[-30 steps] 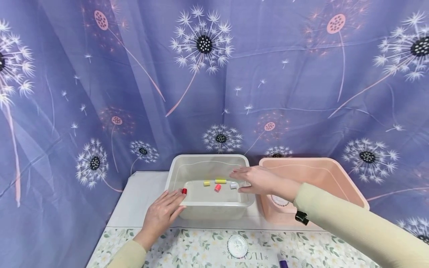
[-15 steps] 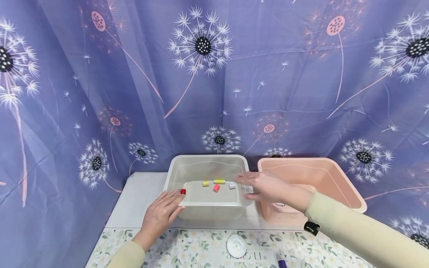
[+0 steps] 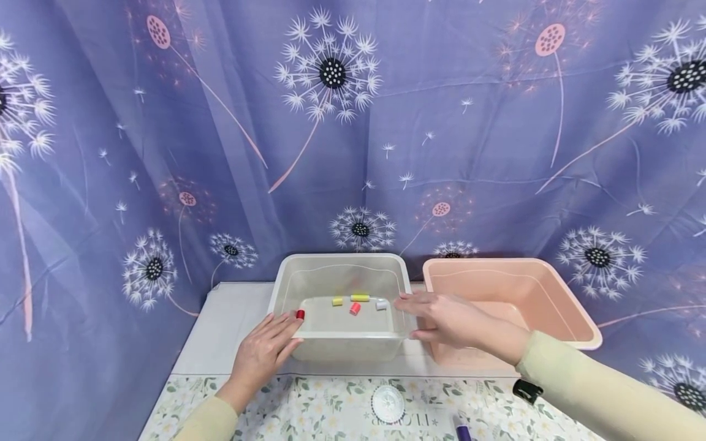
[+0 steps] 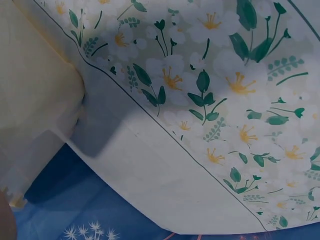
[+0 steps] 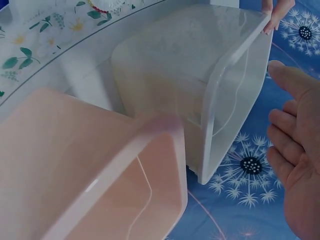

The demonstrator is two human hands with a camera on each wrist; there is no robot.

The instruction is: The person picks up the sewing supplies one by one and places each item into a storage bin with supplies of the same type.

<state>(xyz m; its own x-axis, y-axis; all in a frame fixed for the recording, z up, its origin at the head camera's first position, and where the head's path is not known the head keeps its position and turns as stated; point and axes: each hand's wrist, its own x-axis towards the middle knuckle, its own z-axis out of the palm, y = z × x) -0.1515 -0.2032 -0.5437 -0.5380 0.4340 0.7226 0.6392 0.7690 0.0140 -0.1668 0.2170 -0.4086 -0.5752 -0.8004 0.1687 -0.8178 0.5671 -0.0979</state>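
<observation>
In the head view, my left hand [image 3: 263, 350] rests on the near left corner of the grey plastic bin [image 3: 353, 335], fingers fairly straight over the rim and thumb by the front wall. My right hand [image 3: 449, 318] hovers with extended fingers by that bin's right rim, holding nothing; the right wrist view shows its bare palm. On the bin's floor lie several small spool-like cylinders: a dark red one [image 3: 300, 314] near my left fingertips, a short yellow one [image 3: 337, 302], a longer yellow one [image 3: 360, 297], a coral one [image 3: 355, 309] and a white one [image 3: 381, 305].
To the right stands a pink plastic bin [image 3: 551, 306], partly hidden by my right forearm. A round white patterned disc [image 3: 388, 403] and a purple cylinder [image 3: 463, 432] lie on the floral tablecloth [image 3: 325, 398]. A blue dandelion-print curtain [image 3: 408, 122] hangs behind the bins.
My right hand has drawn back to the right, from above the grey bin to its right rim. The left hand stays at the corner. The cylinders keep their places.
</observation>
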